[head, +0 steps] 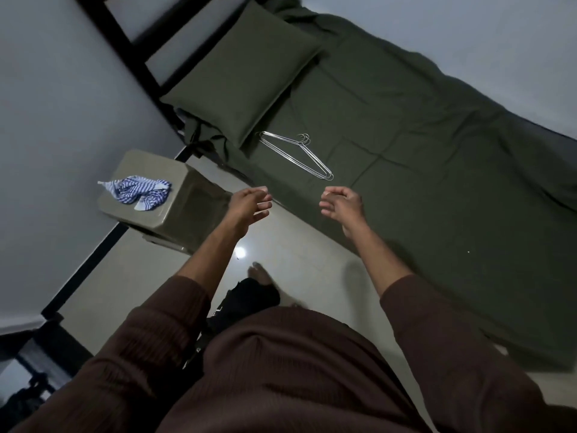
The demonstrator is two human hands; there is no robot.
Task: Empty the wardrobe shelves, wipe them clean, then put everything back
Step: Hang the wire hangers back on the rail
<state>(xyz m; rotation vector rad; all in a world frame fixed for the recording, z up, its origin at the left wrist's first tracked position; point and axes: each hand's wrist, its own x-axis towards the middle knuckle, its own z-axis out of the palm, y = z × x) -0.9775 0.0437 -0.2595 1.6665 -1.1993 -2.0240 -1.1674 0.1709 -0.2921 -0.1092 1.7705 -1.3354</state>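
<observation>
Several thin wire hangers lie in a stack on the dark green bed sheet, just below the pillow. My left hand hovers over the floor beside the bed, fingers loosely spread and holding nothing. My right hand hangs over the bed's edge a little below the hangers, fingers loosely curled, empty. A blue-and-white striped cloth lies crumpled on a low stool to the left. The wardrobe is not in view.
A dark green pillow sits at the head of the bed against a black frame. Pale tiled floor runs between stool and bed; my foot stands on it. White walls close in on the left.
</observation>
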